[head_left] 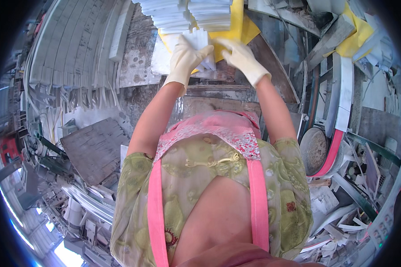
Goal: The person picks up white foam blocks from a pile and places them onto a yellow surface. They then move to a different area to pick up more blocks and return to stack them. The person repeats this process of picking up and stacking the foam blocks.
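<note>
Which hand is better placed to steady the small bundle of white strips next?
Probably the left hand: it appears to hold the small bundle of white strips, while the right hand is open beside it, to the right.

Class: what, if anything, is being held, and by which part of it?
The left hand appears to hold white strips by their left side and upper face; the right hand appears open and empty.

The gloved left hand [185, 58] clasps a small bundle of white strips [197, 38], thumb laid across it; the gloved right hand [239, 57] hovers just beside it, fingers loosely extended. White stacks [210, 16] sit beyond on yellow sheeting [249, 31], and long pale slabs [75, 51] lie to the left
</note>
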`<state>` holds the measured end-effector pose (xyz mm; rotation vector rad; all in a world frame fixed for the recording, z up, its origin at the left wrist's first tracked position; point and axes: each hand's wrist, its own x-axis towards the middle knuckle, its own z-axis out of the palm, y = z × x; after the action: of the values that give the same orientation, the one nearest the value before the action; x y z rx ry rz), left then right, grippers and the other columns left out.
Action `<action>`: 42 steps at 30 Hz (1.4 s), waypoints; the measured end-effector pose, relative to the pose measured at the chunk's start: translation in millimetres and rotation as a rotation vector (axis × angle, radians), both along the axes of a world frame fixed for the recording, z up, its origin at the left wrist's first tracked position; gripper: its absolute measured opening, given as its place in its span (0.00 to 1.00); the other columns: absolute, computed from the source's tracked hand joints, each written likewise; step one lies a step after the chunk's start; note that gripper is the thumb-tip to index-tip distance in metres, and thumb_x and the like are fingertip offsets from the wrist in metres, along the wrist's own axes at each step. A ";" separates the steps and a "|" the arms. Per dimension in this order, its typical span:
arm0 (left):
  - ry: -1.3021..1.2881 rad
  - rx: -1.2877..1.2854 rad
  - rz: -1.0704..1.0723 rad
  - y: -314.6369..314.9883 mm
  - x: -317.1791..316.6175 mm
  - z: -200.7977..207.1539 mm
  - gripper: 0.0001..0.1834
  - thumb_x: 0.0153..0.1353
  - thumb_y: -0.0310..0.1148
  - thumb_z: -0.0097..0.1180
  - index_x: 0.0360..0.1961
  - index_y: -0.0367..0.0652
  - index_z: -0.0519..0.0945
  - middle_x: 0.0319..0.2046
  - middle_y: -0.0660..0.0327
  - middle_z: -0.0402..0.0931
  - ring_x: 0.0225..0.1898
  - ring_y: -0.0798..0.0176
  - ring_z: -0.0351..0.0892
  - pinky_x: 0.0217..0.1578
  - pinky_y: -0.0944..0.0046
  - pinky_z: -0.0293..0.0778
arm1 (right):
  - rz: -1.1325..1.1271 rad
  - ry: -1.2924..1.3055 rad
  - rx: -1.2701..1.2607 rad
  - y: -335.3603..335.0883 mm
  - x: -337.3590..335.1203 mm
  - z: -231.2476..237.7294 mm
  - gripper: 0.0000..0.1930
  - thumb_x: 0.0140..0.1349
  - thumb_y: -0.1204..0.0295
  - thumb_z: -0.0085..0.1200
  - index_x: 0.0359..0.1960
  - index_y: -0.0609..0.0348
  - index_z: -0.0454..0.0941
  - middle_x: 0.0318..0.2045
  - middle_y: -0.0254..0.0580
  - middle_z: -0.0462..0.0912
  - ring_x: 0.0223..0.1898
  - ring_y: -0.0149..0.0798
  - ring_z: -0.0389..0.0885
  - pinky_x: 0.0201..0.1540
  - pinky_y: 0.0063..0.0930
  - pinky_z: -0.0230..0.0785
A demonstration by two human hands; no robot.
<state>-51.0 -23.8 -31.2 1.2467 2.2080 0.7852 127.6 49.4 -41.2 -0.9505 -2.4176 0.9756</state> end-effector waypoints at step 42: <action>0.048 0.025 -0.021 9.6 -16.9 -26.0 0.57 0.44 0.61 0.77 0.62 0.26 0.66 0.56 0.37 0.77 0.57 0.43 0.79 0.57 0.52 0.76 | 0.199 -0.122 0.339 23.6 -12.0 -36.4 0.62 0.38 0.45 0.77 0.71 0.71 0.62 0.70 0.64 0.66 0.74 0.56 0.61 0.75 0.42 0.56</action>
<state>-67.9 -14.2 -57.1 1.3124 2.2256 0.7847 115.6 73.0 -77.7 -0.6773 -2.7050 0.5516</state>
